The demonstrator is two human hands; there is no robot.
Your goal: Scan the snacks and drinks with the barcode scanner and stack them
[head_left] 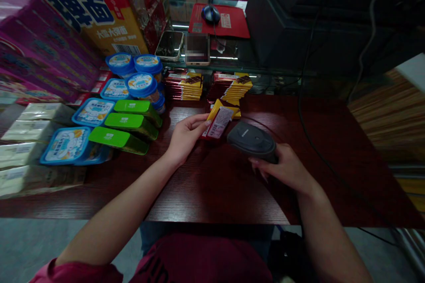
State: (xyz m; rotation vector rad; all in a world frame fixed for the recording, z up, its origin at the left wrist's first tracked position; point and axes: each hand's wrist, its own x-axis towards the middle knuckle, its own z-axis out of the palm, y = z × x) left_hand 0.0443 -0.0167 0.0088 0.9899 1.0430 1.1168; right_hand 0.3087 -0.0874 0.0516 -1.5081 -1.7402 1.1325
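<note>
Between the thumb and fingers of my left hand [188,135] is a chocolate bar [220,122] in a yellow and red wrapper, its pale printed label side tilted up. My right hand [286,167] is wrapped round the handle of a dark barcode scanner [252,139]. The scanner's head points left, a short way from the bar and apart from it. Behind the held bar, another yellow-wrapped bar [236,112] lies on the table. Two stacks of similar bars, a left stack [184,86] and a right stack [231,86], stand at the table's back edge.
Blue-lidded tubs [142,84], green boxes [124,120] and white wrapped packs [29,124] crowd the left. Behind them stand purple boxes [49,48] and a large carton [99,13]. Two phones and a mouse [211,14] rest on the glass shelf. A cable [303,119] crosses the right side.
</note>
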